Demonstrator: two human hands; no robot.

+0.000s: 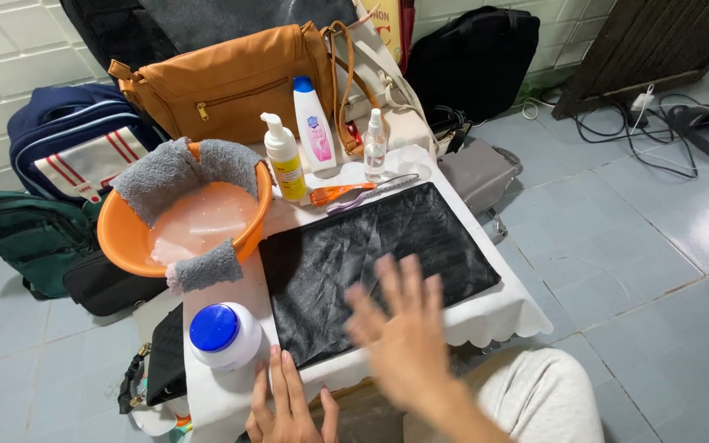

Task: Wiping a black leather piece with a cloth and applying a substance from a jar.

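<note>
Hovering over a black mat [371, 262], the right hand [404, 336] is blurred, fingers spread wide and holding nothing.

The mat lies under and beyond those spread fingertips, flat on a small table with a white scalloped cloth [494, 316]. Up and to the left of the fingers sits an orange basin [125, 238] of cloudy water with grey towels [182, 168] draped over its rim. Past the mat's far edge stand a tan handbag [231, 82], a white bottle with a blue cap [313, 123], a yellow-labelled pump bottle [285, 160] and a small clear spray bottle [375, 148]. The left hand [289, 406] rests flat at the table's near edge, fingers together and straight, gripping nothing; just off its fingertips stands a white jar with a blue lid [223, 335].
</note>
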